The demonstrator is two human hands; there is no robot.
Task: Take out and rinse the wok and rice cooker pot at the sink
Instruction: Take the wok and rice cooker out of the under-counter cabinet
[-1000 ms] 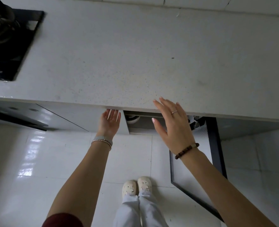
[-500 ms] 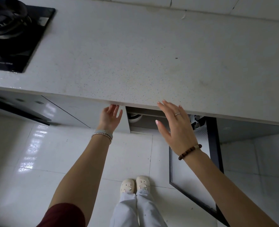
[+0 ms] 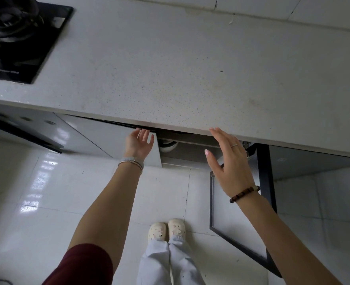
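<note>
A speckled white tabletop (image 3: 190, 79) overhangs a floor cabinet whose right door (image 3: 262, 182) hangs open. In the dark opening a pale rounded rim (image 3: 167, 146) shows between the two grips, tucked back under the overhang; whether it is the wok or the rice cooker pot I cannot tell. The left grip (image 3: 140, 142), fingers loose at the left door (image 3: 108, 138) top edge, is nearer to it. The right grip (image 3: 229, 161) hovers spread wide, holding nothing

A pale speckled countertop (image 3: 170, 79) carries a black glass hob (image 3: 28, 58) set into its left end, with a dark burner (image 3: 11, 21) on top. Below, glossy white floor tiles (image 3: 36, 192) bear a pair of cream clogs (image 3: 157, 231).
</note>
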